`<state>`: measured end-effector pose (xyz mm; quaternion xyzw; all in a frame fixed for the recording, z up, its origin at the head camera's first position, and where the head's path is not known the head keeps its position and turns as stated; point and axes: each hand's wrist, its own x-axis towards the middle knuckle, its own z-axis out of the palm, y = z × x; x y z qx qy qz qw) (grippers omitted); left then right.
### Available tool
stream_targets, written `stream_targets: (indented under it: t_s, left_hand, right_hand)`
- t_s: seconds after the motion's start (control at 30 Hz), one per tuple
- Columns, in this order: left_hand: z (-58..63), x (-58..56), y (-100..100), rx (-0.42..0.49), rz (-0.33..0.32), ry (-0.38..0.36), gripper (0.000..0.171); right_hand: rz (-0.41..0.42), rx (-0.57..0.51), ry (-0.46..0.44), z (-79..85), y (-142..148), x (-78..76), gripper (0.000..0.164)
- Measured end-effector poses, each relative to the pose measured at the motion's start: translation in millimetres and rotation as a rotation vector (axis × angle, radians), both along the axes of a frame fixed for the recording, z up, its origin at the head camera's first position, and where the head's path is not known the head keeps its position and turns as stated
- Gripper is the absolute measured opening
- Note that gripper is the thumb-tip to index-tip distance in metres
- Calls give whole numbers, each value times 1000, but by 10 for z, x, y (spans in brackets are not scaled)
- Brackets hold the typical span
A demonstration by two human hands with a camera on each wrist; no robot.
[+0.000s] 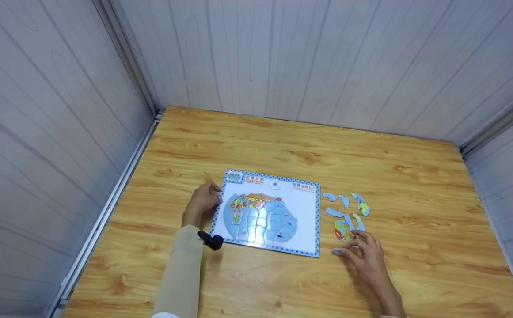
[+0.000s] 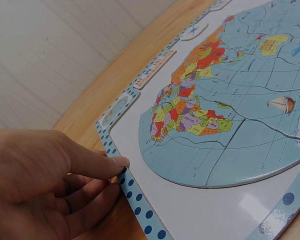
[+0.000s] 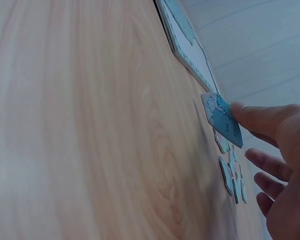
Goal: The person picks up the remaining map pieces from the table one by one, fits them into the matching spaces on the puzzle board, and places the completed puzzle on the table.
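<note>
A world-map puzzle board (image 1: pixel 305 221) with a dotted blue border lies on the table, much of its map made up of fitted pieces. My left hand (image 1: pixel 203 198) holds the board's left edge, with the thumb (image 2: pixel 121 161) on the border and the other fingers bent beside and below it. To the right of the board, my right hand (image 1: pixel 369 260) pinches a blue puzzle piece (image 3: pixel 223 120) between thumb and fingers, raised over the table. Most of that piece shows in the right wrist view. The map's right part lacks pieces and shows white.
Several loose puzzle pieces (image 1: pixel 362 205) lie right of the board, just beyond my right hand; one has a red and green patch (image 1: pixel 340 230). The wooden table (image 1: pixel 300 145) meets pale panel walls (image 1: pixel 256 57) at the back and sides.
</note>
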<state>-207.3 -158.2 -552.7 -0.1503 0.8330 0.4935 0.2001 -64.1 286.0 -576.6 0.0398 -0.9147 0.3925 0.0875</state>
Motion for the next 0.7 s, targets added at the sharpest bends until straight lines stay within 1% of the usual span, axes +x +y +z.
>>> stream_targets:
  t_s: [0.1, 0.23, 0.43, 0.57, 0.7]
  left_hand:
    - [2, -2, 2, -17, -11, 28, 29]
    - [5, -3, 1, -32, -23, 50, 31]
    - [13, 0, 3, -4, -7, 0, 31]
    - [18, 4, 5, 3, -1, -5, 31]
    - [13, 1, 8, 3, 1, 5, 31]
  right_hand:
    - [1, -46, 1, 15, -18, -26, 12]
    - [-7, -60, -10, 40, -64, -75, 11]
    - [-14, -69, -27, 85, -153, -144, 9]
    - [-5, -88, -40, 98, -201, -178, 8]
    - [32, -122, -30, 90, -246, -218, 7]
